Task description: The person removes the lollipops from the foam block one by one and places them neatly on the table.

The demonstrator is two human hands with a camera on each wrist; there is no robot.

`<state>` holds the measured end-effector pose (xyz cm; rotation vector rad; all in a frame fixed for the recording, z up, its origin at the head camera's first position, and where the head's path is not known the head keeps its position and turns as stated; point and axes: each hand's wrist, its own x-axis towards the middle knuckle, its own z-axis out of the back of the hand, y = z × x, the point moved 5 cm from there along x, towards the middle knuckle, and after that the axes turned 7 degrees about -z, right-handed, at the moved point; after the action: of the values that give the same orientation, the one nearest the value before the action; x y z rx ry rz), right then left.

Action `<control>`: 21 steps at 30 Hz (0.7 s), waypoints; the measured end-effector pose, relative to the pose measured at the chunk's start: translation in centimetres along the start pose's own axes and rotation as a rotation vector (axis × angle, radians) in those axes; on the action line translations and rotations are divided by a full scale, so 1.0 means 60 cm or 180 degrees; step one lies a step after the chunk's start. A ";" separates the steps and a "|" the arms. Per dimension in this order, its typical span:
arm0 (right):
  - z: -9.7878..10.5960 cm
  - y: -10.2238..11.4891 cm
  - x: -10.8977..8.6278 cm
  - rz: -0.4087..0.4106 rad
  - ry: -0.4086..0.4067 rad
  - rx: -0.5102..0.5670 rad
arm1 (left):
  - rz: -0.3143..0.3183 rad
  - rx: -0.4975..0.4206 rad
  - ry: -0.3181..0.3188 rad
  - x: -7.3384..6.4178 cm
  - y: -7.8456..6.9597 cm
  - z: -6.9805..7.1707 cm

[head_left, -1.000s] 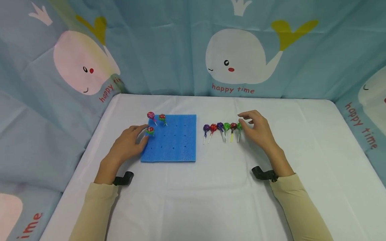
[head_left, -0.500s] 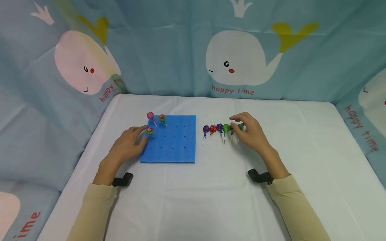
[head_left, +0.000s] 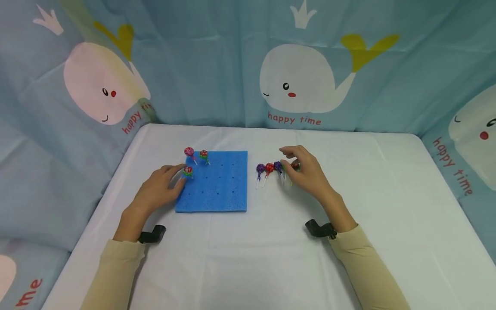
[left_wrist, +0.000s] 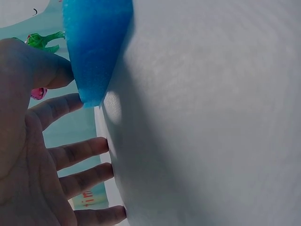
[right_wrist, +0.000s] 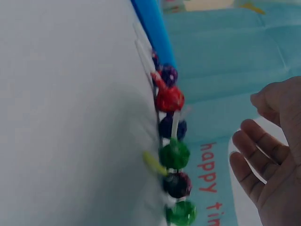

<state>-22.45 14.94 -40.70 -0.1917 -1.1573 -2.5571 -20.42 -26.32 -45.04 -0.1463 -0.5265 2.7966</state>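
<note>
My left hand (head_left: pixel 155 189) rests at the left edge of a blue foam board (head_left: pixel 211 204), thumb and index finger touching its side. In the left wrist view the other fingers are spread over the tablecloth. Upright in the board stand a pink lollipop (head_left: pixel 189 151) and two red-and-green lollipops (head_left: pixel 203 154). My right hand (head_left: pixel 310 174) hovers above a row of lollipops, fingers relaxed, holding nothing. The row includes a purple lollipop (head_left: pixel 260 168), a red lollipop (head_left: pixel 269 168), a dark red lollipop (right_wrist: pixel 177 184) and a green lollipop (right_wrist: pixel 181 213). In the head view this hand hides part of the row.
Small holes run in rows across the foam board. A white cloth (head_left: pixel 232 262) covers the table. Behind and to the left hangs a blue curtain (head_left: pixel 209 77) printed with whales. Each wrist wears a black camera mount (head_left: pixel 153 234).
My right hand has moved left along the row of lollipops, from its right end toward the middle. My left hand stays at the board's edge. The head view has shifted slightly.
</note>
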 end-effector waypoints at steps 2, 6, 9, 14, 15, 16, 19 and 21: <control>-0.011 0.011 0.003 0.0019 0.0062 -0.0011 | 0.0004 -0.0004 0.0010 -0.002 0.002 0.000; -0.032 0.033 0.007 0.0107 0.0164 0.0003 | -0.0003 -0.0002 0.0006 -0.002 0.003 0.001; -0.047 0.047 0.011 0.0185 0.0193 0.0037 | 0.0006 -0.0005 -0.0009 0.000 0.003 0.001; -0.081 0.072 0.017 0.0351 0.0314 0.0069 | 0.0035 0.0009 0.0003 0.001 0.003 0.000; -0.088 0.077 0.017 0.0385 0.0343 0.0075 | 0.0034 0.0009 0.0009 0.001 0.004 0.000; -0.094 0.082 0.018 0.0426 0.0366 0.0088 | 0.0030 0.0008 0.0013 0.001 0.004 0.000; -0.106 0.095 0.023 0.0519 0.0383 0.0030 | 0.0000 0.0007 0.0004 0.001 0.003 0.001; -0.112 0.102 0.028 0.0580 0.0388 -0.0036 | -0.0026 0.0009 -0.0002 0.003 0.003 0.004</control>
<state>-21.82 5.72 -40.37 -0.1349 -1.0312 -2.3814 -20.65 -26.49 -44.89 -0.1424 -0.5223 2.7895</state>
